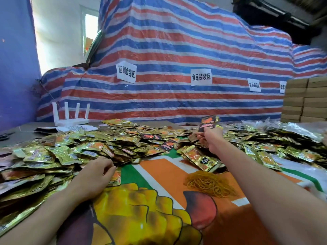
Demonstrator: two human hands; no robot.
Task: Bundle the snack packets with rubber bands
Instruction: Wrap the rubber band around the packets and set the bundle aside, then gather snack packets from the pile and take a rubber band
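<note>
Now: right hand (209, 138) pinches dark packet (208, 122) | left hand (99, 171) fingertips hidden, grip unclear

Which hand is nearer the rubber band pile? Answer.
Right. The right hand holds a dark packet beyond the rubber band pile; the left hand sits among gold packets far to its left.

Reaching far forward with the right arm, right hand (210, 137) pinching a dark packet (208, 122) upright at the fingertips. Resting the left hand (99, 171) low and close in, palm down, fingers curled under; grip unclear.
</note>
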